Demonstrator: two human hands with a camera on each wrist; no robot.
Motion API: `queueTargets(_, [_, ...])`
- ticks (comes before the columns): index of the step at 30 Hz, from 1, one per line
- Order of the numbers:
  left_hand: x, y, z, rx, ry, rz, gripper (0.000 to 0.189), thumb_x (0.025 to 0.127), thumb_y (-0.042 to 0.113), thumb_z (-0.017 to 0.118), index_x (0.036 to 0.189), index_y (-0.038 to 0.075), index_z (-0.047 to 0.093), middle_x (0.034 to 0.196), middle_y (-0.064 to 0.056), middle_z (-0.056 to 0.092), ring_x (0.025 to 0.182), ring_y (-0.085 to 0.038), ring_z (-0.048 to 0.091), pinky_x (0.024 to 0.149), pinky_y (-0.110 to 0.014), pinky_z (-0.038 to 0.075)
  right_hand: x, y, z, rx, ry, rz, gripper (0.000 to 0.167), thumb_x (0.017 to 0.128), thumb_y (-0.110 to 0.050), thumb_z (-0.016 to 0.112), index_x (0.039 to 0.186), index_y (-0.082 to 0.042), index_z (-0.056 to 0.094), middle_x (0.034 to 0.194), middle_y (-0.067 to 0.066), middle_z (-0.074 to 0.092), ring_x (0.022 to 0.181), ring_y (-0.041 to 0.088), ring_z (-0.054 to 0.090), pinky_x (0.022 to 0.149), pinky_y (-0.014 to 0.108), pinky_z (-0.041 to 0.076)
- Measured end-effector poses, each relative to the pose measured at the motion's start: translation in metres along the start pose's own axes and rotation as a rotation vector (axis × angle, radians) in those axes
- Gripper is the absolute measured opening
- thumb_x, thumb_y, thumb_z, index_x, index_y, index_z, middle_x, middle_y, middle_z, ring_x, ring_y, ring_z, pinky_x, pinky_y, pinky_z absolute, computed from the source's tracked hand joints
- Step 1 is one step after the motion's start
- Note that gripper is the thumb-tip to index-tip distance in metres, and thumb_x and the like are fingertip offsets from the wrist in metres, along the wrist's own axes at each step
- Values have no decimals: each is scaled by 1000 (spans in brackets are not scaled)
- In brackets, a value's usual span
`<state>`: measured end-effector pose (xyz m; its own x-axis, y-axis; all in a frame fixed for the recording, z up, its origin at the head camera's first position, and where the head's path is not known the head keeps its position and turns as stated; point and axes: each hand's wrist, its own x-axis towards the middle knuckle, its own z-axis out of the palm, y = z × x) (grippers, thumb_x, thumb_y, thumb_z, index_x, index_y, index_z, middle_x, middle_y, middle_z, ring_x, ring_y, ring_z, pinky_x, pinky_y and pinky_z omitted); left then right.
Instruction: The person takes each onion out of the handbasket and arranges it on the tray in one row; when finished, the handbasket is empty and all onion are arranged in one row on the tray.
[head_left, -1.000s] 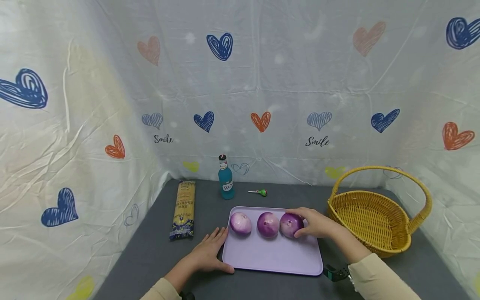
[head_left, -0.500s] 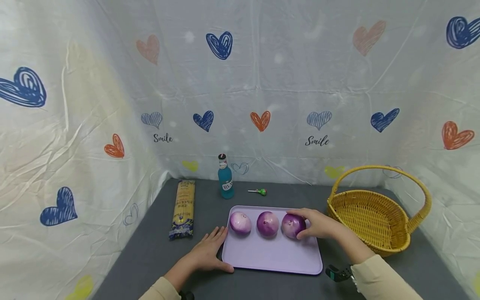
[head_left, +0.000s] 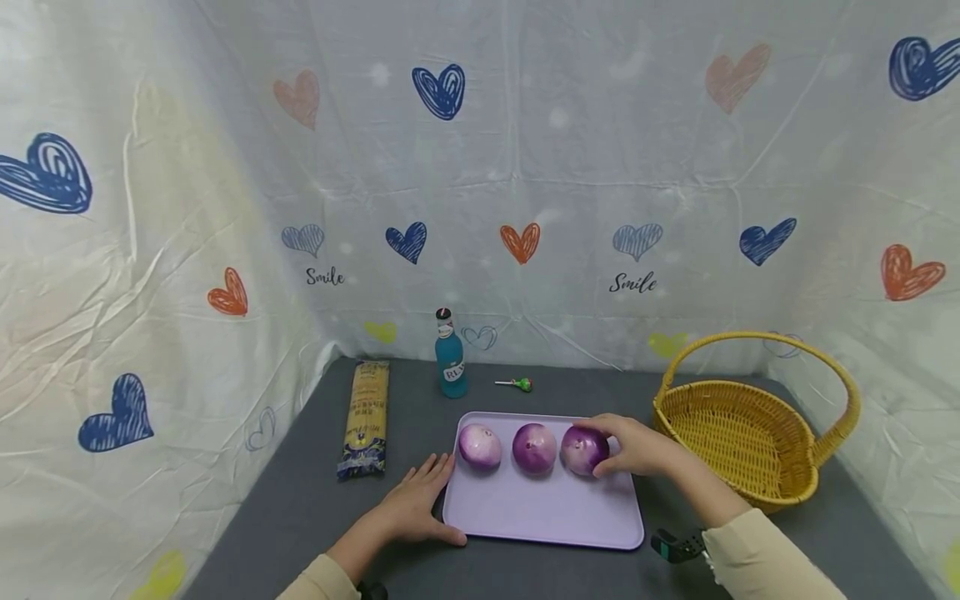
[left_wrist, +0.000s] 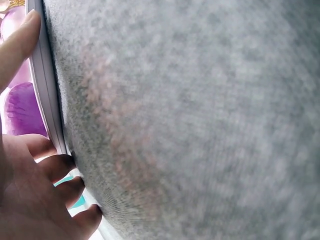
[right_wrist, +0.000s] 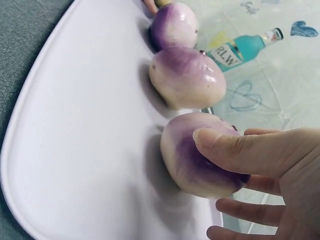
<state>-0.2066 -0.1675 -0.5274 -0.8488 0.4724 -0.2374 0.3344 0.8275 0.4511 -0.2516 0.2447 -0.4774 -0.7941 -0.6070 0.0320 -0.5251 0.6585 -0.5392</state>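
Note:
Three purple onions lie in a row along the far side of a lilac tray (head_left: 543, 517). My right hand (head_left: 637, 450) holds the right onion (head_left: 582, 450) between thumb and fingers; the right wrist view shows the thumb (right_wrist: 220, 145) across its near side. Left of it sit the middle onion (head_left: 534, 449) and the paler left onion (head_left: 480, 447), apart from each other. My left hand (head_left: 416, 504) rests at the tray's left edge, fingers extended, thumb at the near left corner. In the left wrist view, several of its fingers (left_wrist: 57, 167) lie along the tray's side.
A yellow wicker basket (head_left: 738, 392) with a tall handle stands right of the tray. Behind the tray are a blue bottle (head_left: 452, 358) and a green lollipop (head_left: 523, 384). A yellow pasta packet (head_left: 365, 417) lies at the left. A heart-printed sheet (head_left: 480, 183) hangs behind the table.
The right hand and its onion have shifted very slightly to the right on the tray since a second ago. The left hand, the tray and the other onions look unchanged.

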Motion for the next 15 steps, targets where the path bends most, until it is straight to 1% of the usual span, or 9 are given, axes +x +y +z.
queueTargets(2, [0, 0, -1, 1, 2, -3, 125, 69, 72, 78, 161, 7, 22, 168, -15, 21, 156, -38, 14, 122, -64, 15, 0, 0, -3, 2, 3, 16, 73, 82, -23, 85, 145, -6, 54, 138, 18, 59, 128, 42, 55, 105, 62, 44])
queueTargets(6, [1, -1, -4, -3, 0, -2, 125, 69, 71, 79, 161, 7, 22, 167, -16, 21, 156, -38, 14, 122, -64, 15, -2, 0, -8, 13, 6, 37, 71, 82, -22, 85, 145, -8, 54, 140, 18, 59, 123, 41, 58, 101, 61, 48])
queueTargets(8, [0, -1, -5, -13, -10, 3, 124, 70, 70, 79, 161, 6, 22, 167, -17, 21, 156, -39, 14, 121, -65, 15, -4, -1, -11, 1, 12, 25, 71, 82, -22, 85, 144, -9, 55, 139, 17, 59, 120, 41, 59, 99, 60, 49])
queueTargets(11, [0, -5, -8, -43, -31, 17, 122, 72, 66, 80, 161, 6, 23, 167, -18, 21, 155, -40, 14, 121, -65, 16, -10, -3, -18, -20, 44, 2, 69, 82, -24, 85, 143, -9, 56, 139, 16, 60, 122, 41, 58, 99, 60, 49])
queueTargets(13, [-2, -9, -11, -81, -46, 28, 118, 74, 63, 80, 160, 5, 24, 167, -19, 22, 155, -40, 15, 121, -65, 16, -17, -4, -23, -35, 72, -1, 68, 84, -27, 84, 143, -10, 56, 139, 16, 60, 125, 41, 57, 99, 56, 51])
queueTargets(15, [-4, -12, -17, -109, -47, 31, 114, 77, 60, 80, 160, 4, 25, 165, -19, 25, 154, -40, 21, 120, -65, 19, -27, -4, -29, -35, 100, 16, 66, 86, -30, 82, 144, -13, 56, 140, 17, 59, 113, 37, 62, 91, 48, 55])
